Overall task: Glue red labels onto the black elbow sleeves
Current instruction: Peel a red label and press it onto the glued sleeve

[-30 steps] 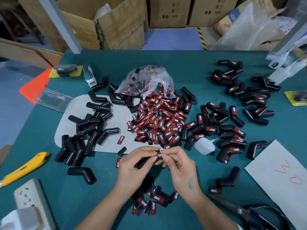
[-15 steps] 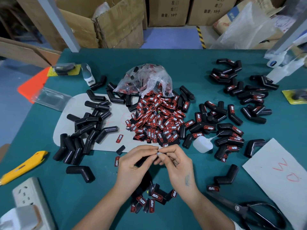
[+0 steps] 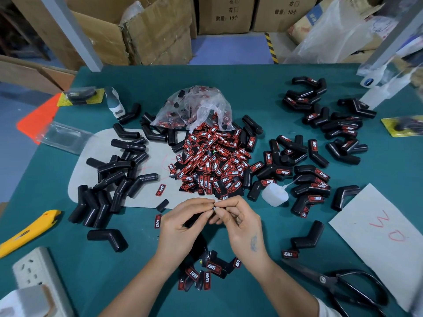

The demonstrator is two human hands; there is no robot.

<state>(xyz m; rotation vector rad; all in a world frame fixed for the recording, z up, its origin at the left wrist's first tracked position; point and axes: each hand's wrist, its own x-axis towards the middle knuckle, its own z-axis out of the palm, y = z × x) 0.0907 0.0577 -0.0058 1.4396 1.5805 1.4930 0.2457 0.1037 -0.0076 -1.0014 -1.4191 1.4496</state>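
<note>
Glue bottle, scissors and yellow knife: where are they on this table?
glue bottle (image 3: 273, 196): head view, on its white body.
scissors (image 3: 322, 279): head view, on the pivot screw.
yellow knife (image 3: 29, 232): head view, mid-handle.

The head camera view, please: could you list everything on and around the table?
Table: one, teal.
Red labels: many, heaped at centre.
Plastic bag: one, clear, behind the heap.
Plain elbow sleeves: many, black, left.
Labelled elbow sleeves: many, right and far right.
Glue bottle: one, translucent, right of the hands.
Utility knife: yellow, left edge.
Scissors: black, near right.
Power strip: white, near left.
Cardboard boxes: several, behind.
Left hand, right hand: fingers pinching a small piece together.
</note>
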